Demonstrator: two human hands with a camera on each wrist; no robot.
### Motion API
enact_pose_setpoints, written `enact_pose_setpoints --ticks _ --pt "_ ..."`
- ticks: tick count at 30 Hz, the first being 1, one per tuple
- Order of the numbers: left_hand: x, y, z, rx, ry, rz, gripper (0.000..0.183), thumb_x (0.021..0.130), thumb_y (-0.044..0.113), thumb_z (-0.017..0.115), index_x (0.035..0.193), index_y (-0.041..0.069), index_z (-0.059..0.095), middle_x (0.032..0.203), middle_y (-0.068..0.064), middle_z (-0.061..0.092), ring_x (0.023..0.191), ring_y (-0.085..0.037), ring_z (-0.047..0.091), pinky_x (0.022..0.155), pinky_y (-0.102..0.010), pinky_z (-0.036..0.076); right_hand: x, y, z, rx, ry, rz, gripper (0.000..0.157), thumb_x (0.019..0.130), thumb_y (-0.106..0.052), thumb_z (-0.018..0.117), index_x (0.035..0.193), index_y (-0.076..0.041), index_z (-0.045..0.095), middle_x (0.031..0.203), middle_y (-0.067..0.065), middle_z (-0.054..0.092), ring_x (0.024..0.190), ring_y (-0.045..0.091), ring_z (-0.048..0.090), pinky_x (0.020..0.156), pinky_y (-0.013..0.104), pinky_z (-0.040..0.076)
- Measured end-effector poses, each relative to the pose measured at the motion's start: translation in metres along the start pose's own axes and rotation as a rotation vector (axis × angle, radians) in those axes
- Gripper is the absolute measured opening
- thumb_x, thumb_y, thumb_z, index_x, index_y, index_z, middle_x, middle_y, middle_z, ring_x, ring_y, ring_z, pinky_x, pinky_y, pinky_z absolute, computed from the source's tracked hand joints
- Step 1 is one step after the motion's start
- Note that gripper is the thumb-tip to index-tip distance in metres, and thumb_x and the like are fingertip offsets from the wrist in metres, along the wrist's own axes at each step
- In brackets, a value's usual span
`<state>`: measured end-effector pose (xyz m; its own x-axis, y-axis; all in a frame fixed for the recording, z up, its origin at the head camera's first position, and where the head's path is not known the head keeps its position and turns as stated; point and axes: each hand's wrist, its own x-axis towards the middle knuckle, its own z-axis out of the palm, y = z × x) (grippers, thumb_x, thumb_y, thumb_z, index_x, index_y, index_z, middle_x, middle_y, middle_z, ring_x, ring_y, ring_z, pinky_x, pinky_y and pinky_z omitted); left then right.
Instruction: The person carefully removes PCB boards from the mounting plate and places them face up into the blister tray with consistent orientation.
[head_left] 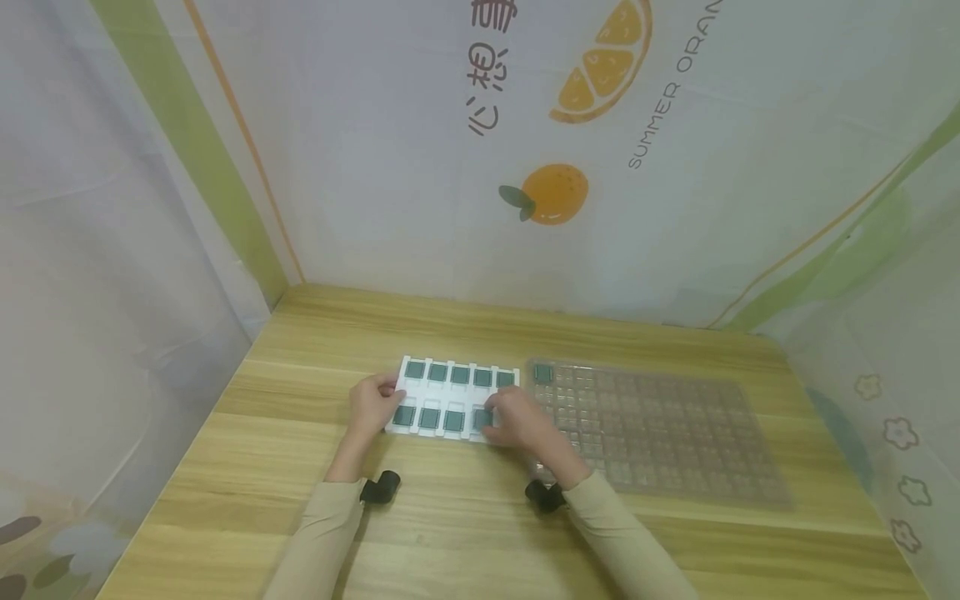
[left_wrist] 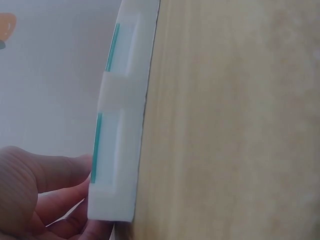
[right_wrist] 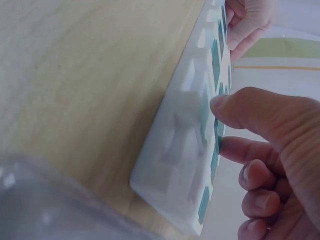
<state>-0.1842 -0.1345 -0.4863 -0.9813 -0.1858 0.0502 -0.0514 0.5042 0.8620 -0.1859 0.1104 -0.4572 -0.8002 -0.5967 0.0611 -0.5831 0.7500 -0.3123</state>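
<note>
A white tray (head_left: pixel 442 393) with two rows of recesses holds several small dark-green square plates (head_left: pixel 429 418). At its left end my left hand (head_left: pixel 371 406) grips the edge, thumb on top and fingers lower down in the left wrist view. Over the tray's right part, my right hand (head_left: pixel 521 421) pinches one green square plate (right_wrist: pixel 218 131) between thumb and index finger. That plate is at the front row's right side, and the other fingers are curled back. Beside the right forearm lies a clear plastic compartment tray (head_left: pixel 660 433), with one green plate (head_left: pixel 543 373) in its far left corner.
The wooden table (head_left: pixel 450 533) runs back to a printed white curtain (head_left: pixel 375 167), with curtains on both sides too. Black wrist devices (head_left: pixel 386 487) are worn on both wrists. The clear tray's near left part is partly hidden by the right forearm.
</note>
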Motion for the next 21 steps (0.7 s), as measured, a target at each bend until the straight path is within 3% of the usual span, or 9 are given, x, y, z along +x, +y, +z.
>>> enact_pose_setpoints --ticks 13,21 --pt "0.000 -0.001 0.000 -0.008 0.001 0.007 0.029 0.081 -0.004 0.065 0.108 -0.014 0.062 0.093 -0.027 0.065 0.086 -0.036 0.063 0.074 -0.041 0.055 -0.004 0.011 -0.012 0.029 0.009 0.091 0.026 0.074 -0.018 0.077 0.092 0.000 0.069 0.092 0.011 0.067 0.078 0.021 0.060 0.071 0.033 0.052" --pt "0.000 -0.002 0.000 -0.013 0.000 0.019 0.029 0.080 -0.005 0.065 0.107 -0.014 0.061 0.092 -0.028 0.065 0.085 -0.037 0.063 0.074 -0.041 0.055 -0.008 0.019 -0.016 0.026 0.039 0.088 0.025 0.072 -0.015 0.077 0.089 0.001 0.068 0.083 0.009 0.065 0.071 0.016 0.055 0.068 0.033 0.051"
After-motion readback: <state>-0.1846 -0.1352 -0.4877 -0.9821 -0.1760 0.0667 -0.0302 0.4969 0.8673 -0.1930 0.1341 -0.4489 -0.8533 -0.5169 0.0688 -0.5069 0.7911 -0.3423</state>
